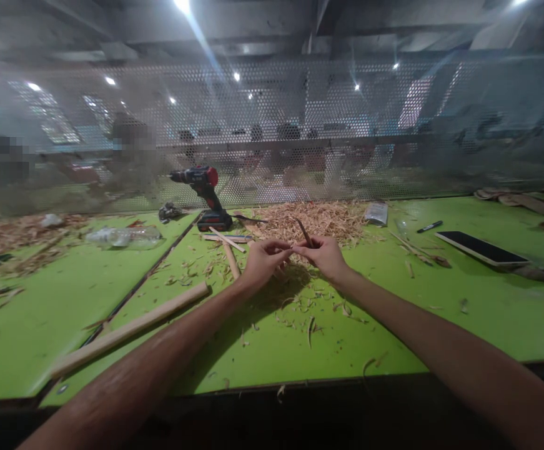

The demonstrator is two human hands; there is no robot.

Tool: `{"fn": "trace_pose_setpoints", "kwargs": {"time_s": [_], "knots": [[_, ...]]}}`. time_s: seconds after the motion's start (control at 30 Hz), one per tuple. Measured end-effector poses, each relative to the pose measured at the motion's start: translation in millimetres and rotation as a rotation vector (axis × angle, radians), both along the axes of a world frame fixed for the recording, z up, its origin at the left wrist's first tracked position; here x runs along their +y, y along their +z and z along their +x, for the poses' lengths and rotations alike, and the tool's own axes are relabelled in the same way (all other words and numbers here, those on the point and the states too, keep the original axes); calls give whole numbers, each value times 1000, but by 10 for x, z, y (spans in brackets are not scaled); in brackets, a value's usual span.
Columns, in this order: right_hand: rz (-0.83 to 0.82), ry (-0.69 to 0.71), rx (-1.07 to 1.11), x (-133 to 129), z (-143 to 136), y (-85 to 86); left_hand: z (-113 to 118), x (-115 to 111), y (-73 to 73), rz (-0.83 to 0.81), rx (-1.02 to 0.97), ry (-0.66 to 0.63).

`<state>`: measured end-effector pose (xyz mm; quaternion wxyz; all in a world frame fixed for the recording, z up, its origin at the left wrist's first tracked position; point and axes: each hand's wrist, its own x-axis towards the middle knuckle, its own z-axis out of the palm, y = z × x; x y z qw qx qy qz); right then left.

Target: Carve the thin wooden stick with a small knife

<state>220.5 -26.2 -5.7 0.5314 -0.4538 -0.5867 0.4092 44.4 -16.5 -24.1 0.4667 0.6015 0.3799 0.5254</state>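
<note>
Both hands meet over the middle of the green table, their fingertips almost touching. My right hand (323,255) is closed around a thin, dark, stick-like tool (304,232), whose upper end slants up out of the grip. My left hand (268,261) pinches with thumb and fingers close to the right thumb. Whatever lies between those fingertips is too small and hidden to name. Below the hands, pale wood shavings (310,331) are scattered on the green tabletop (272,362). Just beyond them spreads a large heap of shavings (332,222).
A cordless drill (206,194) stands behind, left of centre. Wooden sticks (230,259) and a long wooden rod (135,328) lie left. There is a plastic bottle (124,237) farther left. Rightward are a phone (482,247), a marker (430,226) and a packet (376,213). A perforated screen (272,137) borders the back.
</note>
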Motion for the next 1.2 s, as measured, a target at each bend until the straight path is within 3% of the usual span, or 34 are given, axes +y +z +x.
{"fn": "trace_pose_setpoints", "kwargs": {"time_s": [0.47,0.67,0.9,1.03,1.2], "knots": [[-41,40,-39,101,27,-105,-4,19,7,46,42,20],[-35,74,-58,77,94,-4,-21,17,37,-22,78,48],[193,54,-215,50,135,108,-6,-36,126,-95,157,42],[201,92,-305,68,128,47,3,-67,181,-90,190,23],[228,89,-350,86,155,28,-6,-41,147,-56,243,-30]]}}
